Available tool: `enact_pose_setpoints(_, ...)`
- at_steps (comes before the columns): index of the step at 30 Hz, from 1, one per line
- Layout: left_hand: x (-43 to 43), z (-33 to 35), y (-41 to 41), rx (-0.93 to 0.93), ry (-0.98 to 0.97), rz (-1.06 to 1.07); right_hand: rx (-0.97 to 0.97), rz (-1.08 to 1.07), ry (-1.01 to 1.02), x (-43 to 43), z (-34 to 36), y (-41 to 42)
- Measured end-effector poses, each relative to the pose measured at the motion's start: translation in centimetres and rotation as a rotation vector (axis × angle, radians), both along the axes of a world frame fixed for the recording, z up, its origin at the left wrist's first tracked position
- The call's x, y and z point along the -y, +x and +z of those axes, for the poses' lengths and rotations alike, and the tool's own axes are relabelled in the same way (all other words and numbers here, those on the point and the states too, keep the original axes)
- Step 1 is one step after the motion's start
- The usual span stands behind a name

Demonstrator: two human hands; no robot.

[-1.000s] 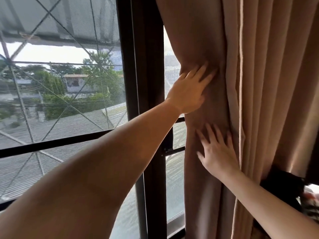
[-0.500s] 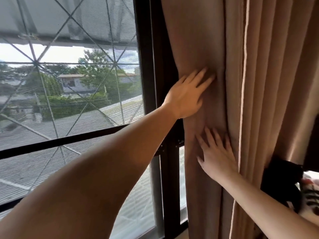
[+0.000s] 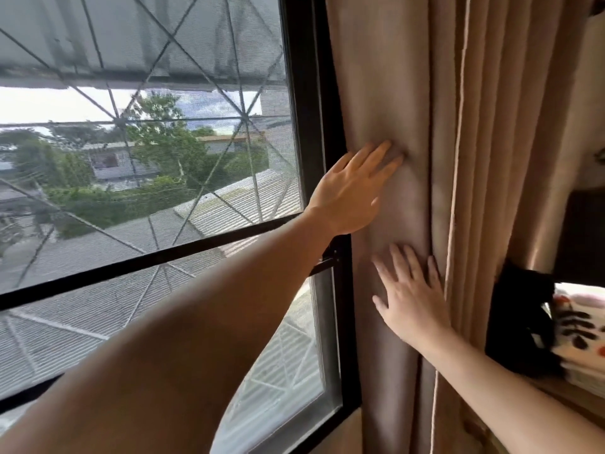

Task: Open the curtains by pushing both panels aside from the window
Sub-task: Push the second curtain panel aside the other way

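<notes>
A beige curtain panel (image 3: 484,126) hangs bunched in folds at the right side of the window (image 3: 147,191), with a pale cord (image 3: 456,165) running down it. My left hand (image 3: 352,191) lies flat against the curtain's left edge, fingers spread and pointing up to the right. Below it, my right hand (image 3: 411,299) also presses flat on the fabric, fingers apart. Neither hand grips the cloth. Only this one panel is in view.
The dark window frame (image 3: 307,126) stands just left of the curtain, with a latch (image 3: 327,262) at mid height. Outside are a diagonal metal grille, roofs and trees. At the right sit a black object (image 3: 520,319) and a patterned white cloth (image 3: 579,335) on a wooden ledge.
The curtain's left edge has slid right, covering the narrow right pane and exposing more of the frame. Both hands stayed flat on the fabric and moved right with it.
</notes>
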State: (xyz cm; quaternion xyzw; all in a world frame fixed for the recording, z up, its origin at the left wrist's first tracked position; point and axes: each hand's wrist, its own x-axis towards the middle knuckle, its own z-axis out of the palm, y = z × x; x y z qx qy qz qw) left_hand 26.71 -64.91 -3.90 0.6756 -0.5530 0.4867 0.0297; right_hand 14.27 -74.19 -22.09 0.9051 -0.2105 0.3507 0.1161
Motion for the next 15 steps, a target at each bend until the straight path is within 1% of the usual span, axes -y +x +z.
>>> enact_pose_setpoints(5,-2.1,-1.0,-1.0,-0.049,0.003,-0.017,-0.012,0.011,-0.007,-2.2,-0.6,-1.6)
enact_pose_setpoints(8,-3.6,-1.4,-2.0,-0.071,0.031,0.012,-0.041,0.027,-0.001,-3.1,-0.6,-2.5)
enact_pose_setpoints(15,-7.5,-0.9,-5.1,-0.098,0.016,0.108,-0.106,0.084,0.042,-5.2,0.4,-4.2)
